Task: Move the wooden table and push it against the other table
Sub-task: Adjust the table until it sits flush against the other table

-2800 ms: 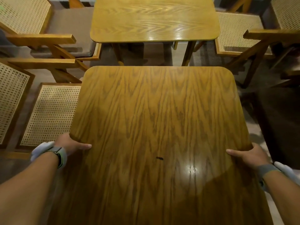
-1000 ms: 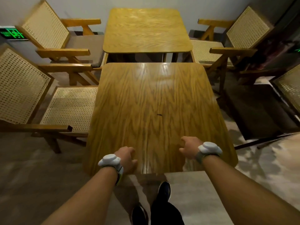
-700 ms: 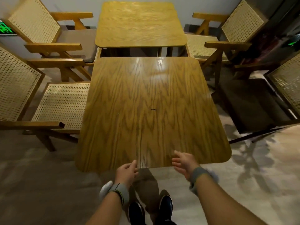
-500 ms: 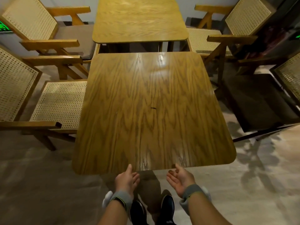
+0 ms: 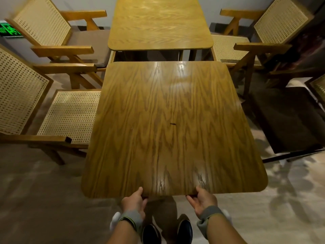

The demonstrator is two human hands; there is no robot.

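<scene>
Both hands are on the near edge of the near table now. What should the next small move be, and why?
Probably a straight push forward: the left hand and right hand grip the near table, and a gap remains before the far table.

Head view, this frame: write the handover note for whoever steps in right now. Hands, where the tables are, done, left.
Left hand: gripping the near edge of the darker wooden table, thumb on top, fingers curled under.
Right hand: same grip on that edge, a little to the right.
Tables: the darker wooden table stands lined up with the lighter table by the wall. A gap shows between them, table legs visible through it. Rattan chairs sit on both sides.
Done: table aligned, hands placed at the near edge.
Left: push it straight forward until the two edges meet.
</scene>
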